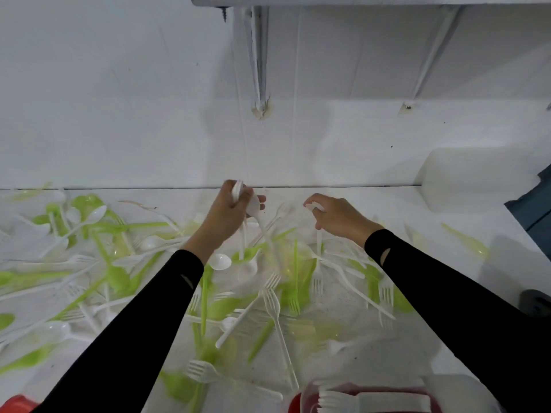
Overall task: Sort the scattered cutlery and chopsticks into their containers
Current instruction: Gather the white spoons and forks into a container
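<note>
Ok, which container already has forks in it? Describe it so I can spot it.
Start at the white table and come to its near edge, right of centre, beside the right sleeve. The red container there holds a neat stack of white forks, all tines leftward, unlike the loose forks scattered around it.

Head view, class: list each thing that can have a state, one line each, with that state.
Left hand, gripping white spoons.
Right hand, pinching a white utensil's end.
Red container, partly filled with stacked white forks.
Scattered cutlery, loose and unsorted on the table.
</note>
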{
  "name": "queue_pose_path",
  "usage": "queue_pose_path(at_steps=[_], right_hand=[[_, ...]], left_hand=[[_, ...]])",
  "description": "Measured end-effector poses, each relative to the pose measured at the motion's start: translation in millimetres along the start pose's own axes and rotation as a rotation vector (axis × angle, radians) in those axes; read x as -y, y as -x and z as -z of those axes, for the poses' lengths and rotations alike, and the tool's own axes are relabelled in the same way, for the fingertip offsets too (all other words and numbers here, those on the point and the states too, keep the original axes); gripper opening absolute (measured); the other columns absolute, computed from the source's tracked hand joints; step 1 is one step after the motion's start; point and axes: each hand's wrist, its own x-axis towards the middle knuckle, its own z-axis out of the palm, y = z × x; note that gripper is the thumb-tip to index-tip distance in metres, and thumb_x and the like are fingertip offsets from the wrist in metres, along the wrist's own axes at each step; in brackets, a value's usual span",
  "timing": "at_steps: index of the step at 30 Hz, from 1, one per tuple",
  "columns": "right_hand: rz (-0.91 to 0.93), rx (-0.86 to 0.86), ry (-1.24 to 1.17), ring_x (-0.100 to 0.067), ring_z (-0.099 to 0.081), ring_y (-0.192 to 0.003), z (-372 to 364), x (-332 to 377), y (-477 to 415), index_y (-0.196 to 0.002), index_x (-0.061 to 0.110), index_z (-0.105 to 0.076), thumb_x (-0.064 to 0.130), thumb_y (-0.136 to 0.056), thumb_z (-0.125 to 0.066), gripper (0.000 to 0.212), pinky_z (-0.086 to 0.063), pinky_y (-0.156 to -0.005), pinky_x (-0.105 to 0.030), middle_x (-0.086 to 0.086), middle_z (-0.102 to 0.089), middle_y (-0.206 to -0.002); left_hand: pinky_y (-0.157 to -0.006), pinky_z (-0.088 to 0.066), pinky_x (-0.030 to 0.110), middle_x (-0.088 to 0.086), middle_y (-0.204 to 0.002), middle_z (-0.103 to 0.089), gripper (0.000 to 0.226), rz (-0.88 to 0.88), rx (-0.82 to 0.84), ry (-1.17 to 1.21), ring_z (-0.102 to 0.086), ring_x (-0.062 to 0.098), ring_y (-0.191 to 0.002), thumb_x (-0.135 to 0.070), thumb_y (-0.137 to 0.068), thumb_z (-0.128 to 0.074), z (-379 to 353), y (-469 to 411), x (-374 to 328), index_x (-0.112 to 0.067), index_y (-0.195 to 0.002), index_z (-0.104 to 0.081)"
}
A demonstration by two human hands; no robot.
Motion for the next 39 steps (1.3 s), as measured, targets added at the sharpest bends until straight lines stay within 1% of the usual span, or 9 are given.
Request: queue_pose_path(at_steps=[2,5,8,11,17,20,27,32,39], right_hand=[[-0.043,0.065,-0.110,-0.023,-0.062,-0.088,-8,-2,7,-0.108,0.018,-0.061,0.015,-0.095,-0.040,0.025,-0.047,-0.064,-0.025,0.007,-0.060,-0.083],[-0.055,0.098,-0.005,-0.025,-0.063,-0.092,-21,-10,12,-0.101,0.013,-0.063,0.025,-0.092,-0.048,0.022,-0.050,-0.078,-0.032,-0.003,-0.067,-0.097],[-0.063,0.158,0.040,-0.024,-0.061,-0.103,-34,-16,17,-0.113,0.012,-0.065,0.029,-0.088,-0.057,0.031,-0.050,-0.088,-0.034,-0.006,-0.066,-0.112],[-0.045,0.185,0.143,-0.023,-0.057,-0.115,-44,-17,21,-0.122,0.016,-0.063,0.033,-0.085,-0.065,0.041,-0.049,-0.095,-0.037,-0.004,-0.062,-0.122],[-0.017,0.129,0.166,-0.021,-0.060,-0.091,-47,-20,22,-0.085,0.019,-0.058,0.033,-0.081,-0.074,0.022,-0.046,-0.074,-0.033,0.005,-0.059,-0.087],[-0.031,0.046,0.071,-0.024,-0.059,-0.090,-35,-17,20,-0.096,0.015,-0.057,0.029,-0.087,-0.070,0.021,-0.041,-0.071,-0.030,0.000,-0.063,-0.092],[0.045,-0.056,0.128,-0.029,-0.058,-0.107,-16,10,14,-0.137,0.021,-0.045,0.024,-0.097,-0.048,0.040,-0.044,-0.083,-0.033,-0.007,-0.060,-0.125],[0.267,0.058,0.119,-0.019,-0.056,-0.079,-36,47,11,-0.112,0.011,-0.066,0.025,-0.099,-0.055,0.022,-0.043,-0.074,-0.029,-0.004,-0.067,-0.106],[0.157,0.269,0.387,-0.026,-0.060,-0.105,-55,58,6,-0.108,0.021,-0.063,0.037,-0.088,-0.068,0.026,-0.041,-0.078,-0.032,0.001,-0.062,-0.111]], left_hand=[[-0.067,-0.057,0.032,0.016,-0.090,-0.067,0.007,-0.020,-0.036,0.061,-0.072,0.029,-0.075,-0.019,-0.106,-0.040,6,4,-12,-0.015,-0.100,-0.043],[-0.060,-0.057,0.030,0.009,-0.086,-0.058,0.012,-0.021,0.005,-0.056,-0.067,0.025,-0.063,-0.023,-0.105,-0.041,16,8,-13,-0.014,-0.109,-0.048],[-0.064,-0.051,0.022,-0.001,-0.088,-0.060,0.010,-0.093,0.106,-0.498,-0.060,0.013,-0.063,-0.024,-0.097,-0.059,21,13,2,-0.017,-0.104,-0.059],[-0.074,-0.040,0.021,0.002,-0.090,-0.067,0.019,-0.171,0.232,-0.846,-0.062,0.018,-0.085,-0.026,-0.084,-0.076,29,18,28,-0.012,-0.097,-0.070],[-0.092,-0.044,0.029,0.005,-0.102,-0.064,0.033,-0.069,0.290,-1.001,-0.061,0.020,-0.098,-0.014,-0.074,-0.081,65,22,63,-0.016,-0.106,-0.074],[-0.092,-0.045,0.035,0.001,-0.105,-0.062,0.027,-0.066,0.305,-1.090,-0.058,0.022,-0.103,-0.016,-0.075,-0.079,74,26,79,-0.020,-0.101,-0.074],[-0.072,-0.038,0.035,0.008,-0.088,-0.065,0.024,-0.376,0.118,-0.945,-0.056,0.034,-0.080,-0.012,-0.078,-0.070,82,34,82,-0.019,-0.098,-0.058],[-0.067,-0.048,0.033,0.006,-0.091,-0.071,0.018,-0.360,-0.163,-0.688,-0.066,0.027,-0.081,-0.012,-0.093,-0.064,90,34,53,-0.007,-0.102,-0.050],[-0.070,-0.057,0.038,0.004,-0.092,-0.073,0.012,-0.159,-0.105,-0.325,-0.073,0.021,-0.075,-0.009,-0.099,-0.052,105,43,30,-0.018,-0.102,-0.046]])
